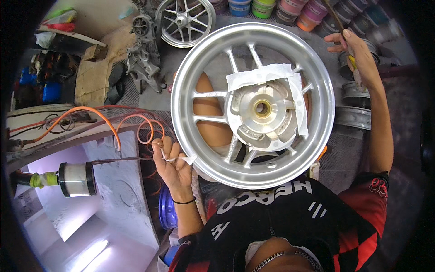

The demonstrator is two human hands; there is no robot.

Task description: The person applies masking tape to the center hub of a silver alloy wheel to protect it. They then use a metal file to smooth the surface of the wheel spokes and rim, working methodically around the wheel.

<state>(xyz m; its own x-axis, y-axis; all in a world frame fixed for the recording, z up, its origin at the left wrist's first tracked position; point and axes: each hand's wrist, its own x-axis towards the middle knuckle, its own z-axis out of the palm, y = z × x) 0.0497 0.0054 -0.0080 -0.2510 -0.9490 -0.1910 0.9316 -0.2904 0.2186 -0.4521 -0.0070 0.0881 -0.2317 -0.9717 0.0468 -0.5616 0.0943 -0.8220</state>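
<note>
A silver alloy wheel (186, 102) lies face up in front of me over my bare legs, with white masking paper (300, 106) around much of its hub. My left hand (172, 168) is at the wheel's lower left edge, fingers curled on a torn white strip (168, 158). My right hand (359, 58) is raised beyond the wheel's upper right, gripping a long thin brown stick (335, 18). A small yellow item (351, 60) also shows at that palm; I cannot tell what it is.
Colored tubs (262, 8) line the back. A smaller wheel (183, 20) and metal castings (144, 59) stand back left. Orange hoses (93, 111), a cylinder (75, 179) and a pale booth (118, 204) are left. Stacked rims (353, 117) sit right, a blue rim (166, 208) lower left.
</note>
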